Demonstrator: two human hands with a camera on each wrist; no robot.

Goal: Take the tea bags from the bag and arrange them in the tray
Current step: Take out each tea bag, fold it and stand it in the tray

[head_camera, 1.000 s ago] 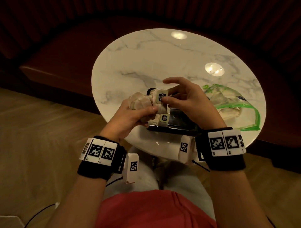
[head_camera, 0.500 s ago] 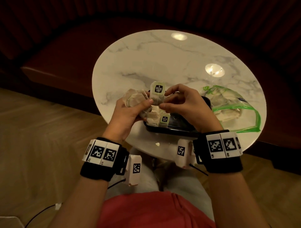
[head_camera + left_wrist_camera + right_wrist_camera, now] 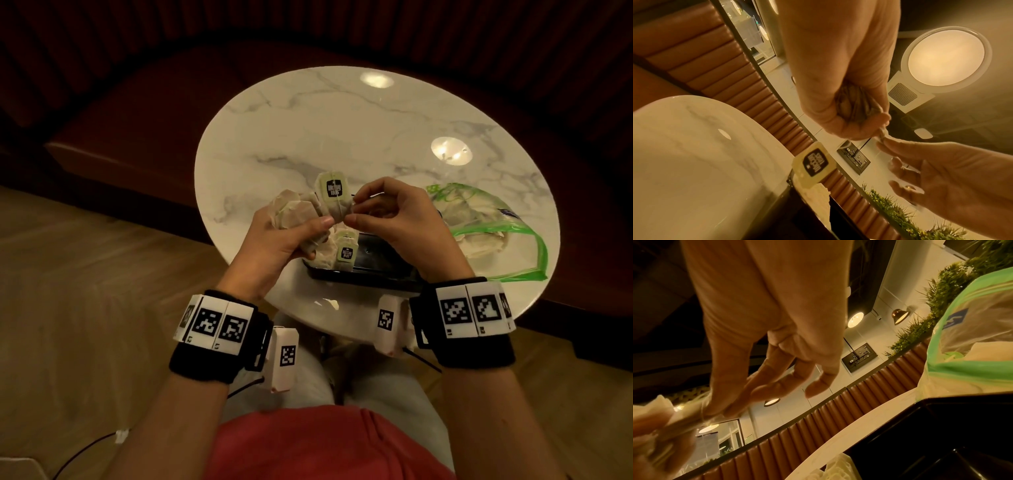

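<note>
From the head view we see the left hand [image 3: 274,240] clutching a bunch of tea bags [image 3: 294,216] above the table [image 3: 342,120], while the right hand [image 3: 394,219] pinches one bag at the bunch's edge. A few bags already sit in the black tray [image 3: 376,270]. The zip bag [image 3: 496,233] lies just right of the tray. Only the left wrist view shows a tag [image 3: 815,164] dangling below the fist; the right wrist view shows those right fingers [image 3: 764,386] curled around the paper.

Pale beige tea bags [image 3: 294,216] bunched in the left hand [image 3: 274,246]; pale-green tag [image 3: 334,189] with a black label above it; glossy black tray [image 3: 376,270] below the right hand [image 3: 394,219]; green-edged clear bag [image 3: 496,233] beyond; white, grey-veined marble table [image 3: 342,120] beneath.
</note>
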